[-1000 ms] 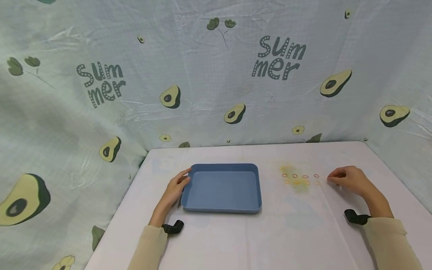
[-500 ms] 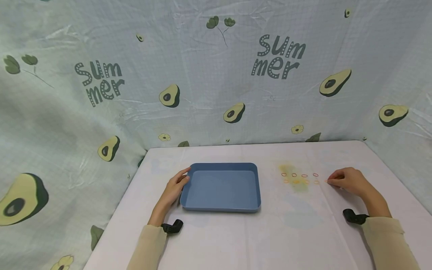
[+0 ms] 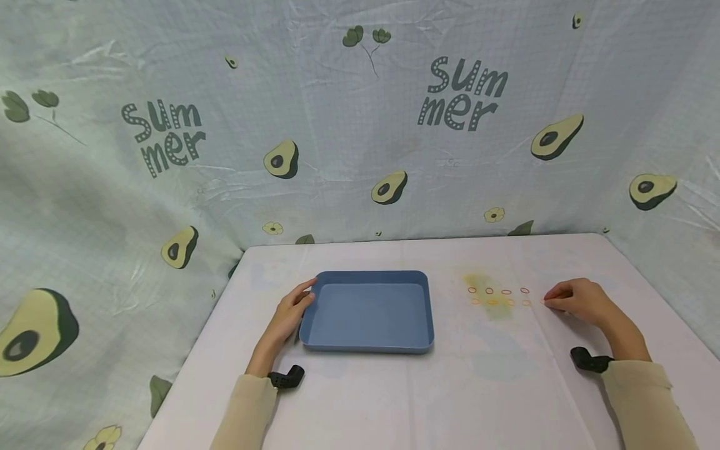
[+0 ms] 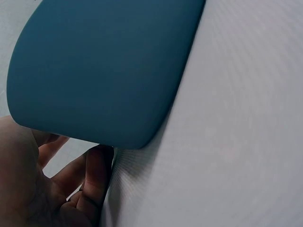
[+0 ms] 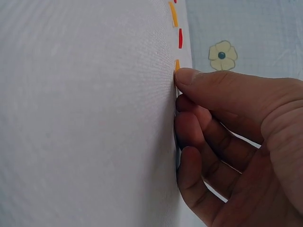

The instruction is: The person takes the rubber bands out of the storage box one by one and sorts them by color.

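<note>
At the left end of a blue rectangular tray (image 3: 365, 315), my left hand (image 3: 288, 315) rests with its fingers against the wall. The left wrist view shows the tray's corner (image 4: 104, 75) close up, with the fingertips partly hidden behind it. To the right on the table, my right hand (image 3: 582, 303) pinches a small orange rubber band (image 5: 177, 65) between thumb and index finger at the table surface. Most of that band is hidden by the thumb. Left of this hand lie a row of several red rubber bands (image 3: 506, 292) and, nearer me, a row of several orange ones (image 3: 492, 302).
A pale pink cloth covers the table (image 3: 360, 400). A yellow-green stain (image 3: 486, 281) marks it around the bands. Behind and at the sides hangs a light curtain (image 3: 337, 94) printed with avocados. Each wrist wears a black camera mount (image 3: 589, 360).
A bit of orange has come into view at my right fingertips, which have shifted very slightly. The left hand and the tray stay in place.
</note>
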Demonstrator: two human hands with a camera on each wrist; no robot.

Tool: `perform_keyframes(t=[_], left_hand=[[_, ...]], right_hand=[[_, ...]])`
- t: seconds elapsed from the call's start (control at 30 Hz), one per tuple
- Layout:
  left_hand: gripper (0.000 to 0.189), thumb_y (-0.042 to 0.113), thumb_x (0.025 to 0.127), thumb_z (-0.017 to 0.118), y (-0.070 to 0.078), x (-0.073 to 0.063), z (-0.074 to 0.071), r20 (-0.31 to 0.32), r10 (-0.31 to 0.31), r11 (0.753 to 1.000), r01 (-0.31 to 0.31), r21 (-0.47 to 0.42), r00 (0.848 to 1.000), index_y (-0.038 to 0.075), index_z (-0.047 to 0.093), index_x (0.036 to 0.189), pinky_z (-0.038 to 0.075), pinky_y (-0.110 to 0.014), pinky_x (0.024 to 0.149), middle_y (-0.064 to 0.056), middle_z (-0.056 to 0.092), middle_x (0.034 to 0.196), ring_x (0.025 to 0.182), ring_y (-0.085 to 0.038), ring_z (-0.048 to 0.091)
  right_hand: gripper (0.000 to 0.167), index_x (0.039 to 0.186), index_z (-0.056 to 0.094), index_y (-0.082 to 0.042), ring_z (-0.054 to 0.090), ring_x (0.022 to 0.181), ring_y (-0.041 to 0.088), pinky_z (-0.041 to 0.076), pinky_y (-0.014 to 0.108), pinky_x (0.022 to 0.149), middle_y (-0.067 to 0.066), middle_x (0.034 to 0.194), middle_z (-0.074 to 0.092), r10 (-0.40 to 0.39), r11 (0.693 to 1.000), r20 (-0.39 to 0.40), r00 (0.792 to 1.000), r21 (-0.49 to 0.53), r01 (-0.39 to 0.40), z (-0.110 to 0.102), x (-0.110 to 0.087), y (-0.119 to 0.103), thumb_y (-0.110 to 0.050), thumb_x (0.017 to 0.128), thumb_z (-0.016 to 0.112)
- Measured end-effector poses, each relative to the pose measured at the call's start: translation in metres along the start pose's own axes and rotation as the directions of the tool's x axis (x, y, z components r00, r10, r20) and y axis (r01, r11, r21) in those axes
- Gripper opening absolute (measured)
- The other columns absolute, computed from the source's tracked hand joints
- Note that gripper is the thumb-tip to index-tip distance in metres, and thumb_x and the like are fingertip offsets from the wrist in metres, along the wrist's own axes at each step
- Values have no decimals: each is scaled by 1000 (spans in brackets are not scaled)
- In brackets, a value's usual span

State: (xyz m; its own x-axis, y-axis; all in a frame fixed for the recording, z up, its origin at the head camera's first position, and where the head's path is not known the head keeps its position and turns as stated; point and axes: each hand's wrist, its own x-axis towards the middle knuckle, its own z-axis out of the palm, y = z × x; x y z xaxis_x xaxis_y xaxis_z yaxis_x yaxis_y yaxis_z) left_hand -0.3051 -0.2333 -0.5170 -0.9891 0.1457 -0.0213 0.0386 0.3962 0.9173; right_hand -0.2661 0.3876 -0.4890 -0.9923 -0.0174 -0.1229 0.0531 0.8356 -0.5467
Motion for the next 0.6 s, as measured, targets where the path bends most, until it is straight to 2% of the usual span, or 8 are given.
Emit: perform_keyframes(t=[0.37, 0.6], left_hand=[[47, 31, 110, 51, -1, 0, 0, -4, -2, 1000, 2, -6, 1000, 29, 46, 157, 34, -60, 122, -11, 42, 164, 154, -36, 36], [47, 31, 110, 52, 0, 1, 0, -6, -6, 1000, 6, -10, 1000, 30, 47, 156, 34, -60, 122, -11, 43, 164, 154, -36, 35]], right_hand=[[30, 111, 72, 7, 57, 86, 25, 50, 32, 69, 15, 98, 70, 16, 999, 23, 1000, 34, -17, -3, -1, 1, -17, 93, 72], [32, 114, 71, 8, 58, 84, 22, 51, 30, 68, 14, 99, 71, 12, 999, 19, 1000, 38, -12, -3, -1, 5, -18, 94, 71]])
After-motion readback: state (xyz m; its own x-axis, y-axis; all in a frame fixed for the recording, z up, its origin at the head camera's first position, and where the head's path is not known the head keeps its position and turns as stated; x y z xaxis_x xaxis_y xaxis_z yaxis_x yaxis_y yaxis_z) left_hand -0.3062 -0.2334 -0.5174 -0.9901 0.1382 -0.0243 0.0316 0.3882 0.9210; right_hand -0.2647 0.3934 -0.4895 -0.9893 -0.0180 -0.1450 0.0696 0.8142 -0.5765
